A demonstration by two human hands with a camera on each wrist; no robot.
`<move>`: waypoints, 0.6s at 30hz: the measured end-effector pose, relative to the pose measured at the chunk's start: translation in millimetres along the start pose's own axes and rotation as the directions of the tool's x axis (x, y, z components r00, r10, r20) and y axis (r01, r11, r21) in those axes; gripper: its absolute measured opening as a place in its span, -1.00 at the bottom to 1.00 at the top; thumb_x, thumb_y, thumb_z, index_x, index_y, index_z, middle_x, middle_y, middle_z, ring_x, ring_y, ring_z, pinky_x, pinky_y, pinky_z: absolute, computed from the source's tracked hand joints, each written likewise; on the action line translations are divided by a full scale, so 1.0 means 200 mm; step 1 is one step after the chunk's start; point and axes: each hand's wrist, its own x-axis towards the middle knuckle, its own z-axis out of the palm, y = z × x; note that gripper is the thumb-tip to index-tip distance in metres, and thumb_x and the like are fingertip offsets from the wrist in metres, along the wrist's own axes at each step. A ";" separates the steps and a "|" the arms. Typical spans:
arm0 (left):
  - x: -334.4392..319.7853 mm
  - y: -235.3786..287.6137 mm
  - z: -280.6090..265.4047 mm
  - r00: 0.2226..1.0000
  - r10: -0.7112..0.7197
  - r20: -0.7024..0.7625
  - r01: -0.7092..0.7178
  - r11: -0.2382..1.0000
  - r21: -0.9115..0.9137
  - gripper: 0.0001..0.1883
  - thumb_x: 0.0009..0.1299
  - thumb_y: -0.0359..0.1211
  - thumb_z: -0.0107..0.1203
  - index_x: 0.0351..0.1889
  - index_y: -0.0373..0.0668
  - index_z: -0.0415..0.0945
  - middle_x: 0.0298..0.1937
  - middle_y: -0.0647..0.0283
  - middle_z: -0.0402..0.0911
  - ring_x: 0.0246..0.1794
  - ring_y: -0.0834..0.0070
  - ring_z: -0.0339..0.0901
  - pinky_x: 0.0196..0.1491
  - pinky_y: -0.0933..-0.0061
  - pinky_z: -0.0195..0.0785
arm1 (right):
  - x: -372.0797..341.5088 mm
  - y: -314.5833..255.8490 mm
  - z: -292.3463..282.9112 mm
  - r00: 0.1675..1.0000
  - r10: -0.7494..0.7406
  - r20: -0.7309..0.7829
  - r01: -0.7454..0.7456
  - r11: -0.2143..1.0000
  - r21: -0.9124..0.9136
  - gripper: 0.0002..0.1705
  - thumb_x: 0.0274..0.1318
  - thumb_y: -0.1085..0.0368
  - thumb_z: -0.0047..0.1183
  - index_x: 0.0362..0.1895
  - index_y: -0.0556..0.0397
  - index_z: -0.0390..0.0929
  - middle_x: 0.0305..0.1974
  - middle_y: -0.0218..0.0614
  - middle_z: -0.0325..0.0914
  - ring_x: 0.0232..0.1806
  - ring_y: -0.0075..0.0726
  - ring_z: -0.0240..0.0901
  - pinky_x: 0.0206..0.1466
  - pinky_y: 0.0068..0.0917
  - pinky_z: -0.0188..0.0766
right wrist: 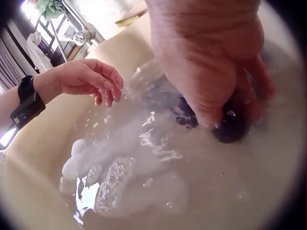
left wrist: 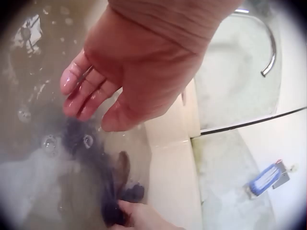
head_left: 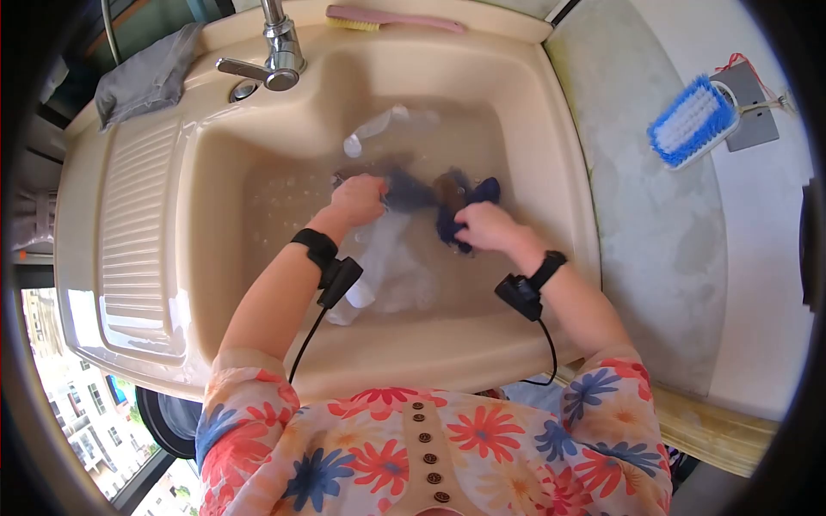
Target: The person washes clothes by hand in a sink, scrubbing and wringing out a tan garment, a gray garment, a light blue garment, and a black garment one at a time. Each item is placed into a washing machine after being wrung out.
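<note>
A dark blue cloth [head_left: 451, 225] lies partly under cloudy water at the right of the sink, with a brown patch [head_left: 448, 193] showing beside its folds. My right hand [head_left: 492, 229] grips the near part of this cloth, fingertips at the waterline. Over the middle of the basin, my left hand [left wrist: 139, 72] hovers above the water with its wet fingers loosely bent and nothing in them. Beneath it the dark cloth trails leftward, blurred by the water. White cloth [head_left: 391, 267] floats submerged between the two forearms, and another white piece [head_left: 379, 127] drifts farther back.
The beige sink [head_left: 551, 172] has a faucet [head_left: 280, 64] at the back and a ridged drainboard [head_left: 138, 241] on the left. Grey cloth [head_left: 151, 77] hangs over the back left corner. A pink brush [head_left: 404, 19] lies on the back rim; a blue-and-white brush [head_left: 693, 123] hangs at right.
</note>
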 end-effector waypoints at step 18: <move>0.11 -0.12 0.01 0.905 -0.411 0.109 0.376 0.894 0.243 -0.61 0.25 -0.37 -0.06 0.08 0.01 0.38 0.18 0.12 0.35 0.16 0.08 0.33 -0.05 -0.19 0.28 | -0.33 -0.03 -0.59 0.718 0.241 -0.653 0.200 0.827 0.525 -0.83 0.09 0.33 0.01 -0.30 0.18 0.52 -0.58 -0.32 0.53 -0.60 -0.53 0.47 -0.50 -0.59 0.36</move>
